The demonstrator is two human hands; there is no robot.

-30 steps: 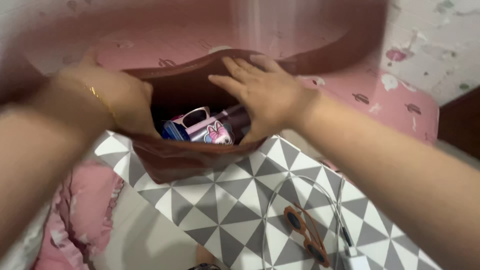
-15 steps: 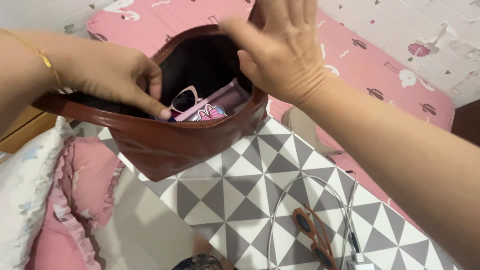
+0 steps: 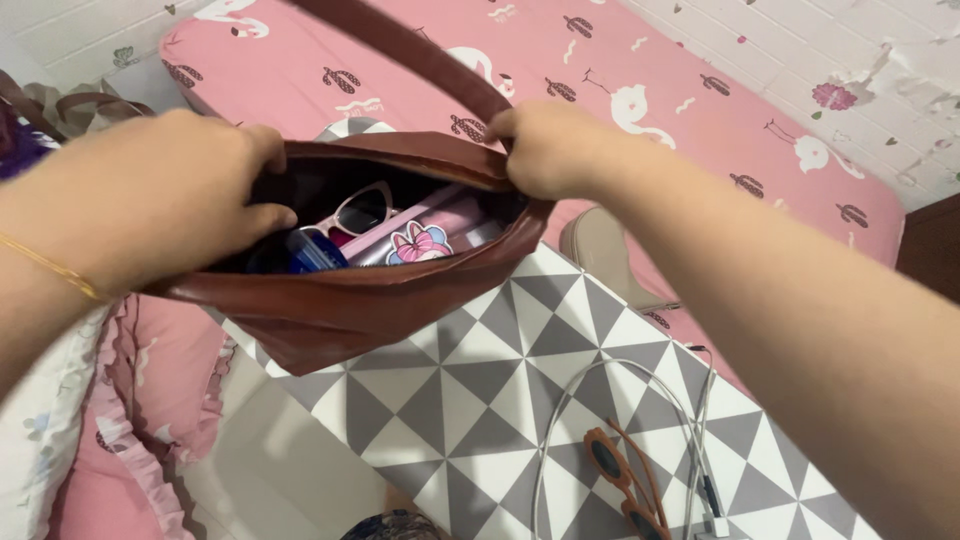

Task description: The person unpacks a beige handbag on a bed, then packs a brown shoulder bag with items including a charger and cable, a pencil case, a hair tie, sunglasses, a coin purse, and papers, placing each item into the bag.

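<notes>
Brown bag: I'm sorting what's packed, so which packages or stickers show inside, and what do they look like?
Cartoon sticker: on a pink box, mid-bag; pink bow, white edge.
Pink box: long, slanted beside white sunglasses.
Blue package: near left hand; glossy.

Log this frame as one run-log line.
left hand: grips near rim of brown bag | right hand: grips far rim by strap | bag: open, pink sunglasses inside | table: orange sunglasses, white cable
</notes>
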